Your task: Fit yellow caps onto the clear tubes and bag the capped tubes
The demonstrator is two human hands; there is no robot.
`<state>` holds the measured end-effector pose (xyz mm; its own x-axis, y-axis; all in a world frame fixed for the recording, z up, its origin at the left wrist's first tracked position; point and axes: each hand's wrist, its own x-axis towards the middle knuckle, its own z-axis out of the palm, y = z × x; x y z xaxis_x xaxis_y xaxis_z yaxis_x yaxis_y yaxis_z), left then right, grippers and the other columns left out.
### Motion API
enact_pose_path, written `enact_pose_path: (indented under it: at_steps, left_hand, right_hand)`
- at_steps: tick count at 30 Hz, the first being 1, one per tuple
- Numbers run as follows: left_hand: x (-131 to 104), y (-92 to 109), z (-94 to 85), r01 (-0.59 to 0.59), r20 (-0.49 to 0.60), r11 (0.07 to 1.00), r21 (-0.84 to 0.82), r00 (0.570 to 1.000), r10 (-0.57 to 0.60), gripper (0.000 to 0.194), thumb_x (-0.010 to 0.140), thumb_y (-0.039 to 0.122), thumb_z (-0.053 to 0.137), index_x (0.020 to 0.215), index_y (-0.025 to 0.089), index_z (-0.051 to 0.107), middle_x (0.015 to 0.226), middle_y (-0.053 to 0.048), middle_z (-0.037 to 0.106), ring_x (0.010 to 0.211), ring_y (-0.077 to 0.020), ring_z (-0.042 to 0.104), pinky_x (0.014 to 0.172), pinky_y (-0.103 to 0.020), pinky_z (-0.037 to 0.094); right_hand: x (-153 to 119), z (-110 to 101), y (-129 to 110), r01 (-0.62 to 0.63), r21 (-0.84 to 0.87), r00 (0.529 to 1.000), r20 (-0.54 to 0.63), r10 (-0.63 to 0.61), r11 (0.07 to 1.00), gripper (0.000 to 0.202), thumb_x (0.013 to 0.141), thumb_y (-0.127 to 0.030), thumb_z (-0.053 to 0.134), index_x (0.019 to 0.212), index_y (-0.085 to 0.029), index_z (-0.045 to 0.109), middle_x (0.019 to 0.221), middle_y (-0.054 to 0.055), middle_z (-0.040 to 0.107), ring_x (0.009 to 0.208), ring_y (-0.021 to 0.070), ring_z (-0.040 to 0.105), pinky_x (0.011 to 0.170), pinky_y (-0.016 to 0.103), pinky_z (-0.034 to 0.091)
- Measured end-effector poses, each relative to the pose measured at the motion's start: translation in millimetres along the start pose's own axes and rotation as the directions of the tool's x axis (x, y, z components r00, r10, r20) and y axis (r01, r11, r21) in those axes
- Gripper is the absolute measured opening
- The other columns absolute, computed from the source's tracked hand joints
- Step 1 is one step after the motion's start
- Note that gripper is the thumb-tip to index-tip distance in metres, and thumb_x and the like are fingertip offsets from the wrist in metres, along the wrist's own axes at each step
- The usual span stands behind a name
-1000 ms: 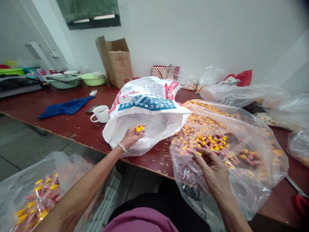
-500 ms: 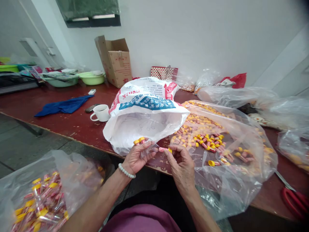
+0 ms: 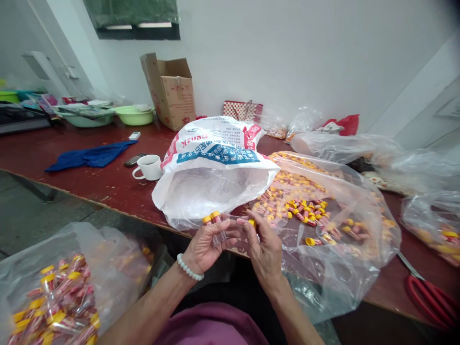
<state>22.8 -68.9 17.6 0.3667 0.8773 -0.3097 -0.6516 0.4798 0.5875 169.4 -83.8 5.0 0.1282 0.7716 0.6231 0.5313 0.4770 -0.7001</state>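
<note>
My left hand (image 3: 206, 249), with a pale bead bracelet at the wrist, is closed around small clear tubes with yellow caps (image 3: 215, 218), held caps up; two caps show. My right hand (image 3: 266, 254) pinches another yellow-capped tube (image 3: 252, 223) with a red-and-white pattern, its far end pointing toward my left fingers. Just beyond both hands lies a printed white sack (image 3: 215, 189), its mouth facing me. To the right, a large clear plastic bag (image 3: 345, 282) spreads over the table with many small yellow-capped pieces (image 3: 309, 211) in and around it.
Another clear bag (image 3: 118, 239) of yellow-capped tubes stands at lower left. A white mug (image 3: 150, 167), a blue cloth (image 3: 89, 157) and a cardboard box (image 3: 176, 100) sit on the red table (image 3: 118, 196). Red-handled scissors (image 3: 427, 299) lie near the right edge.
The tubes in my left hand are now more upright. My right hand has tilted its tube and its fingers are raised closer to my left hand. The view has shifted slightly.
</note>
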Motion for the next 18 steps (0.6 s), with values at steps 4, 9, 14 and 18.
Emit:
enact_pose_path:
  at_steps: [4, 9, 14, 18]
  left_hand:
    - [-9.4, -1.7, 1.0, 0.077, 0.131, 0.964, 0.256, 0.985, -0.113, 0.021, 0.075, 0.022, 0.069, 0.092, 0.014, 0.059, 0.088, -0.007, 0.066, 0.066, -0.0183, 0.068, 0.055, -0.024, 0.053]
    - [-11.5, -7.3, 8.5, 0.152, 0.217, 0.914, 0.375, 0.945, -0.246, 0.027, 0.077, 0.031, 0.066, 0.096, 0.011, 0.064, 0.087, -0.011, 0.065, 0.062, -0.0183, 0.066, 0.052, -0.024, 0.052]
    - [-7.7, -12.7, 8.5, 0.05, 0.215, 0.954, 0.294, 0.97, -0.117, 0.023, 0.075, 0.026, 0.068, 0.092, 0.011, 0.066, 0.077, -0.008, 0.063, 0.061, -0.0164, 0.063, 0.052, -0.025, 0.051]
    - [-8.6, -11.6, 7.0, 0.04, 0.182, 0.965, 0.261, 0.979, -0.089, 0.024, 0.071, 0.015, 0.071, 0.095, 0.012, 0.066, 0.081, -0.008, 0.064, 0.069, -0.0141, 0.061, 0.063, -0.025, 0.051]
  right_hand:
    - [16.5, -17.3, 3.8, -0.189, 0.088, 0.971, 0.167, 0.173, 0.978, 0.031, 0.093, -0.036, 0.042, 0.111, -0.02, 0.062, 0.111, 0.007, 0.066, 0.101, 0.0189, 0.062, 0.086, 0.033, 0.05]
    - [27.4, -31.6, -1.3, -0.08, 0.067, 0.884, 0.466, 0.039, 0.995, 0.034, 0.095, -0.036, 0.037, 0.116, -0.023, 0.06, 0.111, 0.006, 0.064, 0.103, 0.018, 0.059, 0.091, 0.034, 0.047]
    - [9.9, -33.4, -0.5, -0.021, 0.027, 0.897, 0.442, 0.007, 0.999, 0.08, 0.074, -0.048, 0.068, 0.141, -0.026, 0.03, 0.136, 0.011, 0.044, 0.123, 0.0257, 0.045, 0.1, 0.043, 0.04]
    - [-4.9, -28.1, 3.0, 0.05, 0.002, 0.887, 0.459, -0.045, 0.999, 0.102, 0.057, -0.053, 0.079, 0.14, -0.023, 0.027, 0.134, 0.014, 0.044, 0.123, 0.0309, 0.045, 0.101, 0.047, 0.039]
